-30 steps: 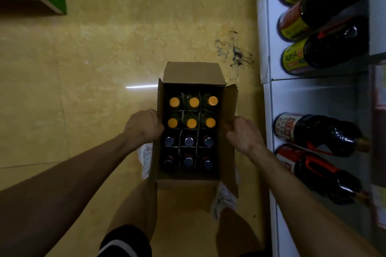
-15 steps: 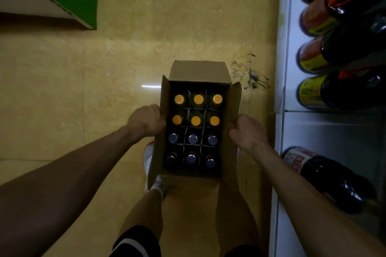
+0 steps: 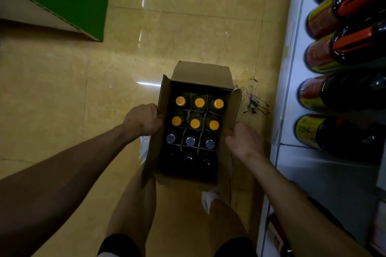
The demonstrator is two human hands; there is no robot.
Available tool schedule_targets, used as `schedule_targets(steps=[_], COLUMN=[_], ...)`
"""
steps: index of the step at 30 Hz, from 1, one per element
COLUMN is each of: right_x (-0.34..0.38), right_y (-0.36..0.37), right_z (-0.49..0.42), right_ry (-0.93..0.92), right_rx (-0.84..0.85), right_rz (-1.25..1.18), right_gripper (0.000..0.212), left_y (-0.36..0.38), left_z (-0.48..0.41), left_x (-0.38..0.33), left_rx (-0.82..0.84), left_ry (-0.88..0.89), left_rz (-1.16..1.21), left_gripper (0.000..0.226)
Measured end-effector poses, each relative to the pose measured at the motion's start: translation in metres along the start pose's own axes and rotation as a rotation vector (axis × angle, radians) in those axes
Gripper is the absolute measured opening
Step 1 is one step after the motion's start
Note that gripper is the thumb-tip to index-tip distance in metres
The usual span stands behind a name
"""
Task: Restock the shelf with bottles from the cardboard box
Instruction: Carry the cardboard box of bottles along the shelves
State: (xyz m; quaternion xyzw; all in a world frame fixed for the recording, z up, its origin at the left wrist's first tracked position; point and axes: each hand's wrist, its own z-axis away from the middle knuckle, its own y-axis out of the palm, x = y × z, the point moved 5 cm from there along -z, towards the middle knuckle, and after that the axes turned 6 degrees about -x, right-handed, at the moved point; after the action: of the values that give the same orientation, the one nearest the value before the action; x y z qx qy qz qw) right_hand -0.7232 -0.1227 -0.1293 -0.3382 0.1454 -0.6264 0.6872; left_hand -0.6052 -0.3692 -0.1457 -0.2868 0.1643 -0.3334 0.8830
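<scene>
Cardboard box (image 3: 200, 73) is held open-topped between both hands, above the floor (image 3: 188, 27), just left of the shelf (image 3: 289, 89). Left hand (image 3: 142, 119): fingers are clamped on the left flap. Right hand (image 3: 243, 142): fingers are curled round the right wall. Bottles (image 3: 195, 123) are seated in the box's divider grid, orange caps far, silver caps near.

bottle labels (image 3: 309, 130) on the shelf (image 3: 290, 89) are too blurred to read.

Dim, glare streaks on floor (image 3: 144, 83), edges warped.
</scene>
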Motion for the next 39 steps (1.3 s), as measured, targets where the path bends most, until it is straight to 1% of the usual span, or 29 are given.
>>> schedule_targets(steps=[4,7,9,11,14,18,22,27,30,35,39], right_x=[0.018,0.039,0.052,0.065,0.083,0.100,0.108,0.110,0.110,0.111,0.116], right_y=[-0.018,-0.036,-0.047,-0.059,-0.080,-0.106,-0.128,-0.157,-0.171,-0.199,-0.221], right_z=[-0.024,-0.046,-0.055,-0.066,-0.085,-0.112,-0.138,-0.171,-0.188,-0.217,-0.244], right_ry=[0.053,0.095,0.102,0.119,0.116,0.119,0.104,0.078,0.077,0.017,-0.005], right_rx=[-0.014,-0.029,-0.023,-0.021,-0.035,-0.043,-0.033,-0.020,-0.022,-0.019,-0.022], right_rz=[-0.010,-0.019,-0.003,0.001,-0.006,0.001,-0.026,-0.021,-0.017,-0.008,-0.025], right_gripper=[0.029,0.026,0.028,0.023,0.016,0.025,0.025,0.027,0.028,0.017,0.023], left_y=[-0.030,-0.057,-0.071,-0.086,-0.111,-0.140,-0.164,-0.188,-0.200,-0.224,-0.249], left_z=[-0.030,-0.058,-0.071,-0.082,-0.099,-0.121,-0.139,-0.156,-0.164,-0.179,-0.200], left_x=[-0.007,-0.005,-0.004,-0.004,-0.008,-0.016,-0.028,-0.045,-0.055,-0.075,-0.093], left_rx=[-0.011,-0.012,-0.009,-0.007,-0.009,-0.009,-0.011,-0.001,-0.022,-0.025,-0.053], left_ry=[0.047,0.073,0.090,0.100,0.095,0.070,0.046,-0.002,-0.043,-0.085,-0.069], left_rz=[0.002,0.014,0.016,0.022,0.042,0.057,0.054,0.052,0.054,0.047,0.064], left_gripper=[0.036,0.028,0.026,0.029,0.022,0.021,0.019,0.028,0.031,0.038,0.037])
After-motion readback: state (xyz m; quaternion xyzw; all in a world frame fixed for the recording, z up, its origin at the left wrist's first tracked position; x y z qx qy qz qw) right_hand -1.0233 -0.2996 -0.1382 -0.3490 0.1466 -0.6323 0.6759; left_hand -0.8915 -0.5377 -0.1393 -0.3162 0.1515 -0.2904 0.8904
